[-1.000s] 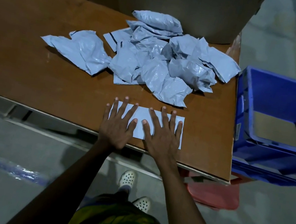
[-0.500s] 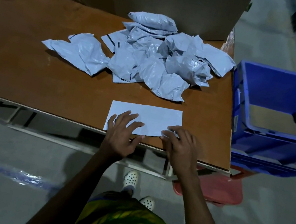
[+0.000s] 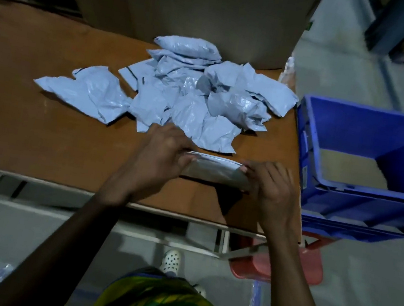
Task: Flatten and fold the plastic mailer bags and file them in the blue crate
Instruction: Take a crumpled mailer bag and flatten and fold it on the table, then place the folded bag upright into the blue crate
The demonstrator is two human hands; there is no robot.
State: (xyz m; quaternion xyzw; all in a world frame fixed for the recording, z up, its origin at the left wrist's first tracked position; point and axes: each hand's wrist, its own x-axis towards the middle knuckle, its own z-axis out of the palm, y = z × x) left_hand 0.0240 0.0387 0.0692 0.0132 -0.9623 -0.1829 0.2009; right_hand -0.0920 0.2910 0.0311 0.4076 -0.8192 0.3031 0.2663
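Mailer [image 3: 215,172] folded, held above table [image 3: 39,140] | I saw left hand [image 3: 158,156] gripping one end | right hand [image 3: 269,187] gripping the other

I am standing in what looks like a warehouse packing area. A bare grey concrete floor [image 3: 371,298] is spreading under my feet, with scraps of clear plastic wrap [image 3: 1,270] lying on it. A plain brown wooden worktable [image 3: 26,138] is carrying a heap of crumpled grey plastic mailer bags [image 3: 192,93] and a large brown cardboard carton [image 3: 192,6]. A deep blue plastic crate [image 3: 362,204] is sitting just beside the table, above a red plastic stool [image 3: 283,269]. Dark metal racking [image 3: 385,23] is standing at the far right.
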